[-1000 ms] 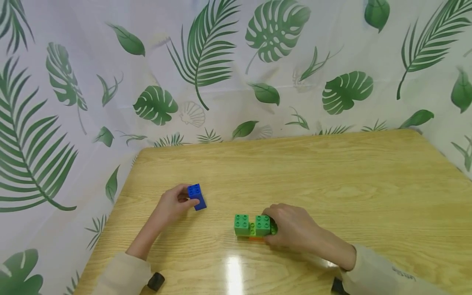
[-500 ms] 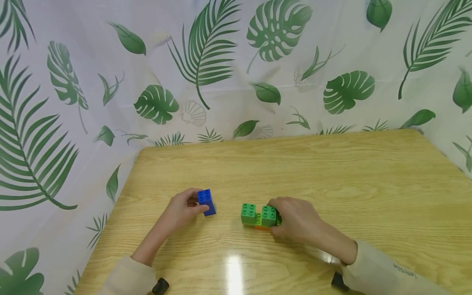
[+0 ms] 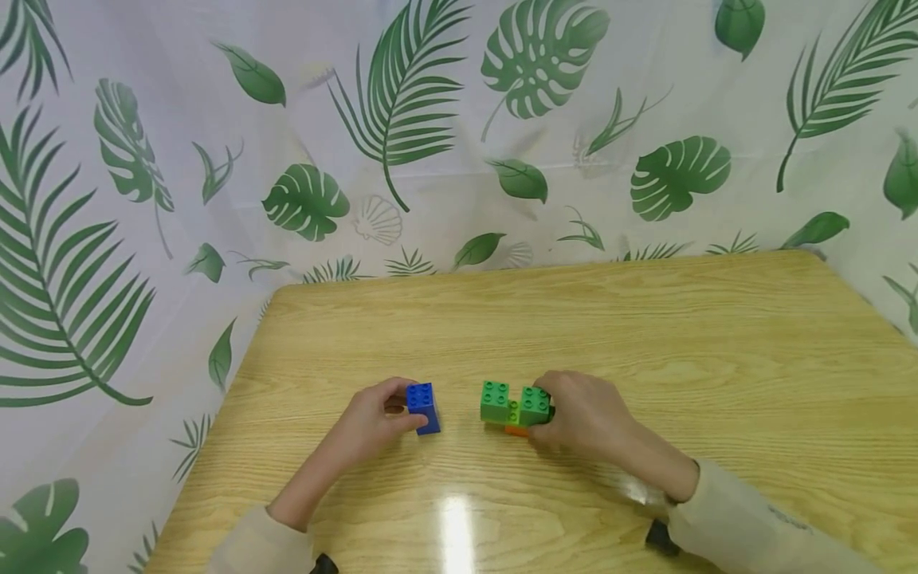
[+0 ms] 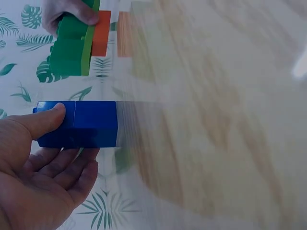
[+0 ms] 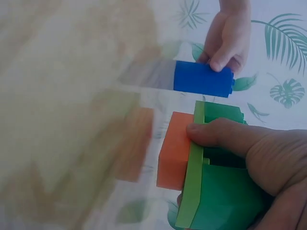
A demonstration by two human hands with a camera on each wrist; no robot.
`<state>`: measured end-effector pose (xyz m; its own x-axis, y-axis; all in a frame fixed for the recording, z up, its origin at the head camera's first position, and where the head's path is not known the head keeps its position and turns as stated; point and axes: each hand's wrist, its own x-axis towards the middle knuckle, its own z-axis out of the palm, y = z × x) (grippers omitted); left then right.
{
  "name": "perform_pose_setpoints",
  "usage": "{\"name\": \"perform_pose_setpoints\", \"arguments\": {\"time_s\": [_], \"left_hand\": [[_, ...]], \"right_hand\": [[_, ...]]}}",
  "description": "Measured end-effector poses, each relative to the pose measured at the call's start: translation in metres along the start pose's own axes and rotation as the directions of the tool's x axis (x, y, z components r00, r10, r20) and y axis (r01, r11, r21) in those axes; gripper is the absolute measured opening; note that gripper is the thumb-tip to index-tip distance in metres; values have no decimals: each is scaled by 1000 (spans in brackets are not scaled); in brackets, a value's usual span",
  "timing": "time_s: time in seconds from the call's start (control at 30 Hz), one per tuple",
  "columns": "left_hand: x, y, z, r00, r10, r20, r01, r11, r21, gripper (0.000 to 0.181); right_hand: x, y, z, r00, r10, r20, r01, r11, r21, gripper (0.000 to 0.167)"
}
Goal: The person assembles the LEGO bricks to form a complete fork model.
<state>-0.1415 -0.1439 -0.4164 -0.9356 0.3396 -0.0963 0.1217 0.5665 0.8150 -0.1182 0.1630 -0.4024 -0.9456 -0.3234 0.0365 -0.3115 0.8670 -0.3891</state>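
Observation:
My left hand [image 3: 376, 418] pinches a dark blue stack [image 3: 423, 408] between thumb and fingers. A seam across it in the left wrist view shows two bricks, one on the other. The stack stands upright and meets its reflection on the tabletop. To its right, my right hand [image 3: 584, 414] grips a built piece by one end. Two green bricks [image 3: 495, 402] sit apart on top of a lime plate [image 5: 192, 187], with an orange brick [image 5: 173, 153] underneath. A narrow gap separates the orange brick from its reflection, so the piece is slightly raised. My right hand partly covers the nearer green brick.
The glossy wood-grain table [image 3: 645, 319] extends around both hands. A white cloth with green leaves [image 3: 430, 159] hangs behind its back edge and along the left side. Bright glare [image 3: 455, 530] lies on the front part of the tabletop.
My left hand has moved right and nearer to me with the blue stack. My right hand has shifted away from me and slightly right with the green, lime and orange piece.

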Motion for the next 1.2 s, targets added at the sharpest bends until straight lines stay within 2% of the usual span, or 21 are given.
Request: {"name": "perform_pose_setpoints", "arguments": {"time_s": [0.37,0.63,0.87,1.2], "left_hand": [[4,11,18,992,81,95,-78,996,-39,43],[8,19,31,987,84,135,-78,996,-52,45],[14,26,42,979,113,170,-103,992,-68,45],[22,39,62,970,142,197,-126,988,-91,44]], "right_hand": [[3,8,-27,999,13,-36,-13,1000,-9,42],[2,7,-44,999,-10,-49,10,1000,6,39],[-1,2,-61,998,-40,-46,41,999,21,37],[-1,-3,-76,996,-62,-70,65,997,48,45]]}}
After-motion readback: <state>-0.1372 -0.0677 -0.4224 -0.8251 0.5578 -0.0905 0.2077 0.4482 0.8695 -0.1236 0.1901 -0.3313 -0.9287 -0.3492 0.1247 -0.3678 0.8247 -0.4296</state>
